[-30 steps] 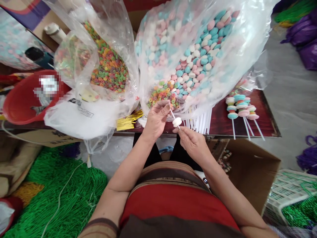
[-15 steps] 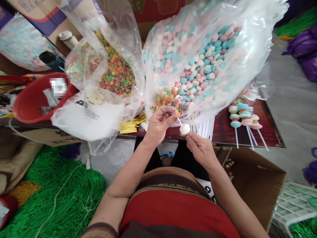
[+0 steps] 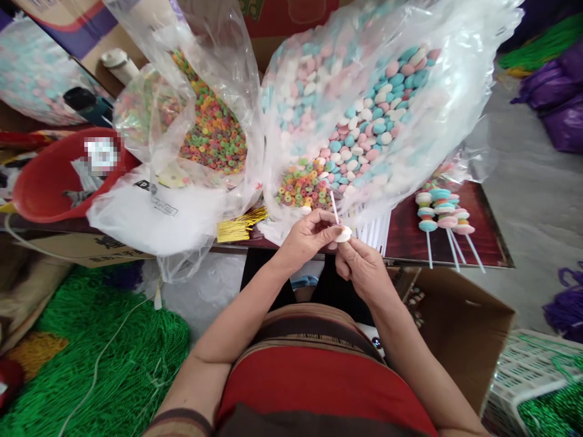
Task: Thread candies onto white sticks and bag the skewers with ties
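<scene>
A white marshmallow (image 3: 345,234) sits on a white stick (image 3: 334,207) that points up and away over the table's front edge. My right hand (image 3: 362,262) is closed, pinching the stick just below the marshmallow. The fingers of my left hand (image 3: 312,238) are closed around the stick on top of the marshmallow. A bit of an orange ring candy (image 3: 340,228) shows at the left fingertips; most of it is hidden. Just beyond my hands lie small coloured ring candies (image 3: 305,187) and pink, blue and white marshmallows (image 3: 353,145) in a clear bag.
Several finished-looking candy skewers (image 3: 441,209) lie at the table's right. White sticks (image 3: 371,230) and yellow twist ties (image 3: 239,226) are near the front edge. Left stand a bag of ring candies (image 3: 214,139) and a red basin (image 3: 40,182). An open cardboard box (image 3: 460,328) is below right.
My left hand has brought the orange ring candy from the stick's tip down to the marshmallow. The stick now points more upright. The whole view has shifted slightly.
</scene>
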Demonstrator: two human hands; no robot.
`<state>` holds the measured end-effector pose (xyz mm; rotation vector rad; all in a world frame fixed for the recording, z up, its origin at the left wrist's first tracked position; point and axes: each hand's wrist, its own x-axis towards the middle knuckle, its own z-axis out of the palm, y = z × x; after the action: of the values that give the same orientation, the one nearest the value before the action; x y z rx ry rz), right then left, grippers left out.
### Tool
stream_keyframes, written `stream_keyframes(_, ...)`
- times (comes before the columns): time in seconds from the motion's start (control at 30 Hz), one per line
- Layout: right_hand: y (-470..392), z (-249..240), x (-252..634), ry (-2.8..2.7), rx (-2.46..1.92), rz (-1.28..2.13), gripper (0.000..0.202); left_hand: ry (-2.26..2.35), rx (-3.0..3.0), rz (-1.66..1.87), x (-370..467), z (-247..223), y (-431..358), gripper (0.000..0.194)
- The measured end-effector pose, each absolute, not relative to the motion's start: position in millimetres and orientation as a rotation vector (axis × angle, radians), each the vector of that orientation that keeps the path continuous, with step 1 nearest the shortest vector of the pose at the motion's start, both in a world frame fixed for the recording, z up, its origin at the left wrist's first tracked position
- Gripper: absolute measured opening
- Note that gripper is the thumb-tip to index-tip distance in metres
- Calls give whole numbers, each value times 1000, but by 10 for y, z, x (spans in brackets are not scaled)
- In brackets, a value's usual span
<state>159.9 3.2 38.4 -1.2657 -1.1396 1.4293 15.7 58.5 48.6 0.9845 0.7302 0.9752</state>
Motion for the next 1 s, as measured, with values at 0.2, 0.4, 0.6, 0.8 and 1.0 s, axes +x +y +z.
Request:
stream_keyframes(0.2,173,379,1714,-818,-1250,1383,43,926,1105,1127,-7,473,780,40)
stream_keyframes(0.4,259,473,1797,-646,-1198,1315,28,1253,1768,1057,99,504,1301,15)
stream_keyframes(0.6,235,463,1828,-627,-1239,1276,24,1540,2328,394,607,515,1719,28)
stream_keyframes(0.8,233,423,1886,-595,-1248,1254,24,1574,2436,-66,796,602,1910,34)
stream_keyframes(1.0,229,378,1881,-621,-1225,1249,23,1481,2503,-17,697,586,1829,32)
